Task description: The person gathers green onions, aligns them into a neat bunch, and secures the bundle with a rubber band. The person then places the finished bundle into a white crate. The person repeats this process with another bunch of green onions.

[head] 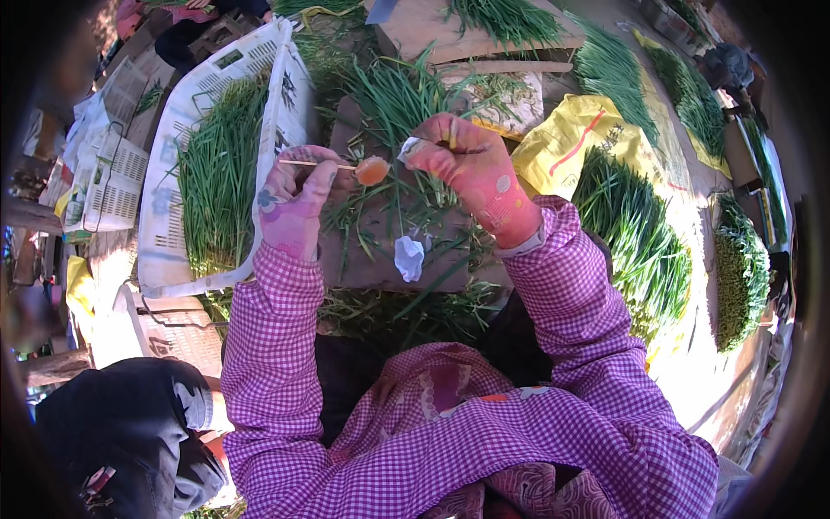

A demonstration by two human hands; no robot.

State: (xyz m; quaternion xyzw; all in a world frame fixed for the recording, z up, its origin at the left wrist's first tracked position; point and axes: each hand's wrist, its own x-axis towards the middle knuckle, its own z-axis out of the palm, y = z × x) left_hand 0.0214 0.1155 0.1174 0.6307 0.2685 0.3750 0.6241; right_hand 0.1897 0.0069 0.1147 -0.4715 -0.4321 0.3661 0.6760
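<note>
My left hand (300, 194), in a pink floral glove, pinches the thin stick of a lollipop (372, 171). Its orange-brown candy head points to the right and is bare. In a similar glove, my right hand (473, 165) is raised just beyond the candy, a small gap from it. Between its thumb and fingers is a scrap of whitish wrapper (408, 148). A crumpled white piece of paper or wrapper (409, 257) shows below, over the dark board (428, 224); whether it rests there or is falling, I cannot tell. Loose green garlic chives (402, 91) lie on the board's far part.
To my left stands a white plastic crate (159, 220) holding upright chives (224, 175). On the right, bundled chives (632, 240) lie by a yellow woven sack (577, 139). A person's dark-clothed leg (123, 422) is close at lower left. A wooden board (467, 39) bears more chives.
</note>
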